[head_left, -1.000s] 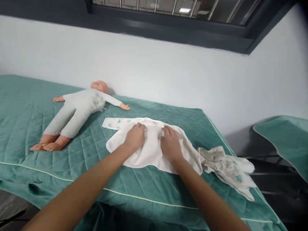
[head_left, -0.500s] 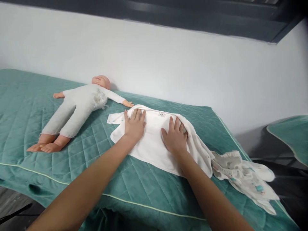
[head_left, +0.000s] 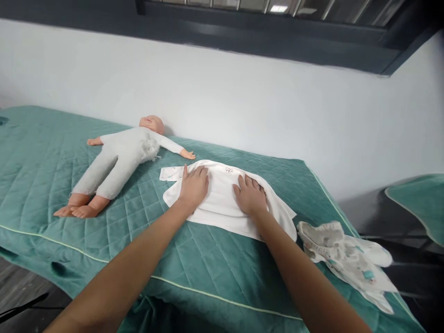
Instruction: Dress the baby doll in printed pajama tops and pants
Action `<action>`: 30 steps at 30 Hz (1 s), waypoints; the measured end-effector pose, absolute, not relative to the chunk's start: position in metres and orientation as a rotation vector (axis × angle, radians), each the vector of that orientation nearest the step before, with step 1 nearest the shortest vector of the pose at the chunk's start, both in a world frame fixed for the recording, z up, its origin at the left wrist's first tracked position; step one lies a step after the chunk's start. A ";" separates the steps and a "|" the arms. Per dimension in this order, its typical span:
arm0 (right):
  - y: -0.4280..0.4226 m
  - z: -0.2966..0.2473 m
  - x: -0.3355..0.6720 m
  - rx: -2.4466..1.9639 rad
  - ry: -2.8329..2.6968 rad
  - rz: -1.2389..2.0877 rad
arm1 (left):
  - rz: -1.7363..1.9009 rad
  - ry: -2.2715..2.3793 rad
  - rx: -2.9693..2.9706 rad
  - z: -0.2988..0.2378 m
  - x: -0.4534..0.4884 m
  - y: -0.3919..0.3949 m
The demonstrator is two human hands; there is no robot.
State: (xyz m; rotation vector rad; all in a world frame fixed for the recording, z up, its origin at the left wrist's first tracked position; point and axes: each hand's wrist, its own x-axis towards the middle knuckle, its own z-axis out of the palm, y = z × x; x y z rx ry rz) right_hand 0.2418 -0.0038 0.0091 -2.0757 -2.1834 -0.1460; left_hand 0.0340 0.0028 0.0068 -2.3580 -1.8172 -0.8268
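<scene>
A white baby garment (head_left: pixel 222 203) lies spread on the green quilted bed cover (head_left: pixel 208 263). My left hand (head_left: pixel 193 187) lies flat on its left part, fingers stretched out. My right hand (head_left: pixel 250 196) presses flat on its right part, fingers slightly apart. A small patterned flap of cloth (head_left: pixel 170 173) sticks out from under the garment at the left. A baby doll (head_left: pixel 118 162) in a pale grey suit lies on its back to the left, one arm reaching towards the garment.
A crumpled patterned white cloth (head_left: pixel 347 261) lies at the bed's right edge, partly hanging off. A white wall runs behind the bed under a dark window frame. A second green-covered surface (head_left: pixel 419 203) stands at the far right across a dark gap.
Both hands have stayed flat on the garment and drawn slightly closer together and nearer me. The garment's right side looks tucked in and shorter. The camera has tilted a little.
</scene>
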 end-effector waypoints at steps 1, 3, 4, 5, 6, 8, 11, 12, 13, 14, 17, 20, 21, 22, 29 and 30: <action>-0.009 0.010 0.241 -2.002 -2.213 -0.209 | -0.882 -1.777 -2.381 0.008 0.032 -0.006; -0.025 0.012 0.239 -1.791 -2.311 -0.272 | -0.930 -1.675 -2.457 0.009 0.025 -0.032; -0.035 0.012 0.239 -1.680 -2.360 -0.264 | -0.903 -1.620 -2.508 0.009 0.020 -0.048; -0.047 0.012 0.239 -1.587 -2.392 -0.239 | -0.858 -1.565 -2.560 0.009 0.015 -0.063; -0.059 0.013 0.240 -1.530 -2.398 -0.211 | -0.800 -1.505 -2.615 0.008 0.011 -0.078; -0.084 0.014 0.243 -1.519 -2.350 -0.200 | -0.713 -1.425 -2.686 0.007 0.002 -0.100; -0.111 0.016 0.252 -1.609 -2.326 -0.243 | -0.760 -1.441 -2.737 0.003 -0.006 -0.113; -0.117 0.017 0.255 -1.625 -2.352 -0.245 | -0.824 -1.484 -2.752 0.002 -0.008 -0.112; -0.121 0.018 0.259 -1.632 -2.385 -0.242 | -0.912 -1.551 -2.750 0.000 -0.010 -0.108; -0.123 0.018 0.263 -1.636 -2.415 -0.235 | -1.019 -1.644 -2.715 -0.002 -0.014 -0.102; -0.125 0.021 0.272 -1.657 -2.472 -0.227 | -1.287 -1.988 -2.361 -0.006 -0.032 -0.077; -0.123 0.026 0.271 -1.666 -2.486 -0.197 | -1.164 -2.229 -1.996 -0.008 -0.053 -0.048; -0.121 0.028 0.268 -1.672 -2.458 -0.175 | -1.075 -2.294 -1.926 -0.009 -0.059 -0.040; -0.118 0.030 0.262 -1.677 -2.412 -0.147 | -0.991 -2.338 -1.897 -0.009 -0.064 -0.032; -0.055 0.036 0.197 -1.455 -2.309 0.163 | -0.962 -2.350 -2.023 -0.009 -0.087 0.012; -0.041 0.034 0.187 -1.443 -2.340 0.186 | -1.005 -2.341 -1.997 -0.009 -0.092 0.019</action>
